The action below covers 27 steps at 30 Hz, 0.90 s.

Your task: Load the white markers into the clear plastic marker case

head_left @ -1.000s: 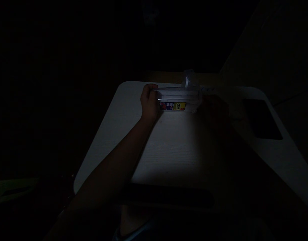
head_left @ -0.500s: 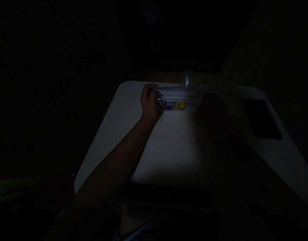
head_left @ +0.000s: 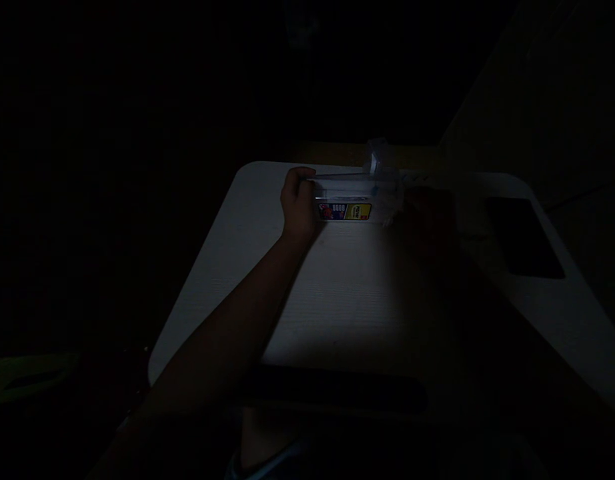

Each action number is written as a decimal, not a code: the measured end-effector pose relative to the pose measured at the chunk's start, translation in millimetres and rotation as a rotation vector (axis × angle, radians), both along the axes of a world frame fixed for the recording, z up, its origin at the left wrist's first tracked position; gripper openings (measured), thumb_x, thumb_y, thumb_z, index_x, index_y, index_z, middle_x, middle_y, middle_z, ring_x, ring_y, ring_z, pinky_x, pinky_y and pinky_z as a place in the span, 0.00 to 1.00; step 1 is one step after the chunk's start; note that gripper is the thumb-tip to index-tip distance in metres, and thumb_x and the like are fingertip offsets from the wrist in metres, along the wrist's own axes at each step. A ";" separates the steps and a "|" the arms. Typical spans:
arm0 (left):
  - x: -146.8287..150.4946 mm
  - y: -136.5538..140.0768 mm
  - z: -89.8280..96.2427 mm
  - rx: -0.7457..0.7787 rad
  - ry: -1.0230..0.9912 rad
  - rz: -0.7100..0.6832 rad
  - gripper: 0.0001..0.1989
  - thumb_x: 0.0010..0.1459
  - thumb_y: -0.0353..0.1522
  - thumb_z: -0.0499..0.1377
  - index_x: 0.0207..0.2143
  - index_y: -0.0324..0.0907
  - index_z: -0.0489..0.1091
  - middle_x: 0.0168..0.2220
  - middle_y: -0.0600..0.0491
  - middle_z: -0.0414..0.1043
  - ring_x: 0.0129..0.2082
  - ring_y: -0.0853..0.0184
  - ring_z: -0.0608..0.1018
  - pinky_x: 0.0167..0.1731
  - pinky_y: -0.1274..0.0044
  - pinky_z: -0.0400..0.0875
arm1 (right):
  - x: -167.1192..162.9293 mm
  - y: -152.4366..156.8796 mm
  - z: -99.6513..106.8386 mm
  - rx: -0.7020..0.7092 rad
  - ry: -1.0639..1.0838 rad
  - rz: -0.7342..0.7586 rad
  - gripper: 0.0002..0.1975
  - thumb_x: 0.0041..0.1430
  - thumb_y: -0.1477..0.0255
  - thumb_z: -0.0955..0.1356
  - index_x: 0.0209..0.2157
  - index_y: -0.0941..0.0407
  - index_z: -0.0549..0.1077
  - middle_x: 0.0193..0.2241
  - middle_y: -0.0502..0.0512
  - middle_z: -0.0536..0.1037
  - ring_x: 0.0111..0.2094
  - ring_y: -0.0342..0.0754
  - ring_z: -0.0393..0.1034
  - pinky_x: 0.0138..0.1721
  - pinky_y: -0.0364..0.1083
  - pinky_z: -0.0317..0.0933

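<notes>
White tabletop [head_left: 337, 287] is patchily lit, no shift noted vs. 0.5 s ago. On it, nr. far edge, a clear plastic box [head_left: 340, 190] is seen unmoved. Its L end is grasped by L hand [head_left: 298, 203], partly closed round it. R hand [head_left: 430, 223] is lost in shadow nr. R end; open or clenched can't be told. Bluish patch [head_left: 375, 190] is now seen thru R half, unlike earlier.

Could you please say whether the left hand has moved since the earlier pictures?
No; the left hand keeps its place relative to the white table.
</notes>
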<state>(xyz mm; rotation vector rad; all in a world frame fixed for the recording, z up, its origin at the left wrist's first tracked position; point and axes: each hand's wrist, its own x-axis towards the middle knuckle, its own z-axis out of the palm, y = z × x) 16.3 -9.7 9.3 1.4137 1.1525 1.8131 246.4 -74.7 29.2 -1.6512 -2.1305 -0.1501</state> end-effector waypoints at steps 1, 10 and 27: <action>0.3 -0.2 0.0 -0.003 -0.006 -0.002 0.17 0.56 0.47 0.53 0.31 0.42 0.66 0.27 0.54 0.61 0.31 0.68 0.69 0.32 0.75 0.67 | -1.0 -0.1 -0.8 0.013 -0.001 0.033 0.21 0.60 0.67 0.56 0.51 0.58 0.68 0.49 0.61 0.70 0.50 0.53 0.64 0.53 0.53 0.54; -0.2 0.1 0.2 -0.003 -0.016 0.003 0.15 0.56 0.45 0.54 0.30 0.43 0.67 0.28 0.53 0.63 0.31 0.68 0.69 0.32 0.75 0.67 | 2.2 -1.9 -4.4 0.046 0.061 0.040 0.22 0.63 0.65 0.54 0.54 0.56 0.66 0.51 0.58 0.70 0.52 0.49 0.64 0.53 0.49 0.59; -1.5 5.1 -3.8 0.029 -0.009 0.006 0.14 0.57 0.43 0.54 0.30 0.42 0.67 0.28 0.54 0.64 0.32 0.68 0.70 0.35 0.75 0.67 | 1.0 5.5 -4.8 -0.064 -0.184 -0.288 0.20 0.61 0.64 0.58 0.45 0.58 0.74 0.46 0.64 0.72 0.49 0.60 0.63 0.50 0.60 0.54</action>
